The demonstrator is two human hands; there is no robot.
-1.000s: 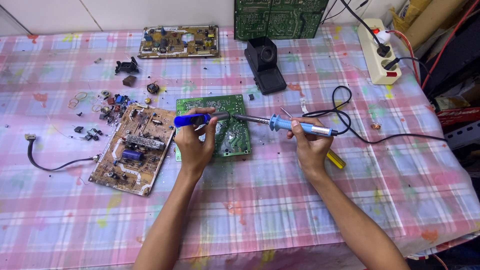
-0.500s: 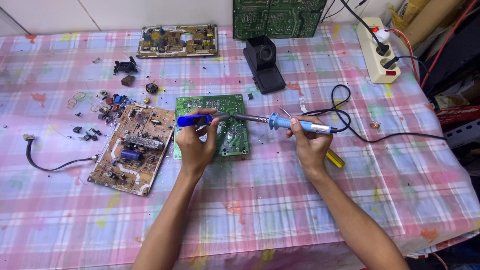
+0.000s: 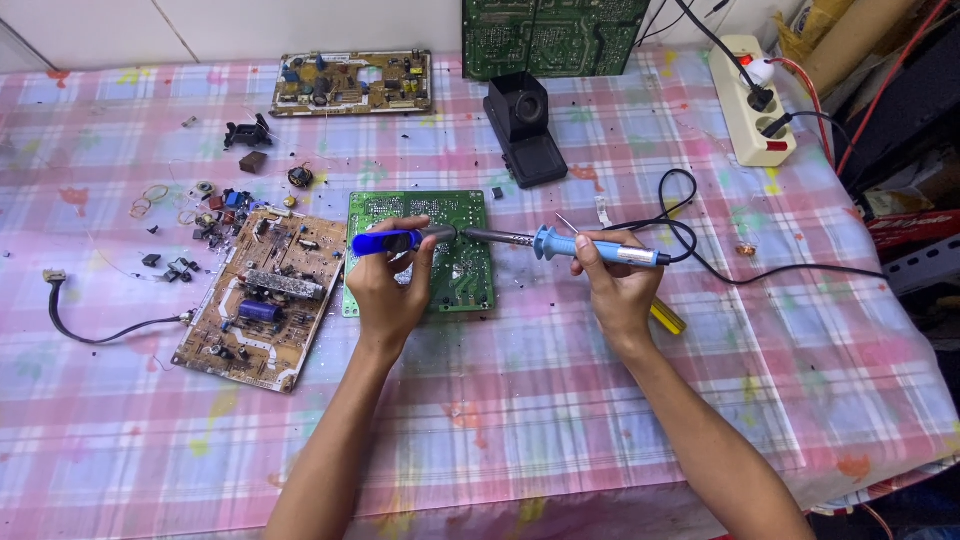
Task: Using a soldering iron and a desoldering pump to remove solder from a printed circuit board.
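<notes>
The person is desoldering a joint on the green circuit board, which lies flat on the checked tablecloth in the middle of the table. The left hand is closed around a blue desoldering pump; the right hand grips the blue handle of a soldering iron. Both tips meet at one point near the board's upper edge, though the joint itself is too small to see. The next move probably needs the pump nozzle kept close beside the iron tip.

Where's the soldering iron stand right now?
In the head view the black soldering iron stand sits at the table's far side, just beyond the green circuit board, left of the white power strip.
</notes>
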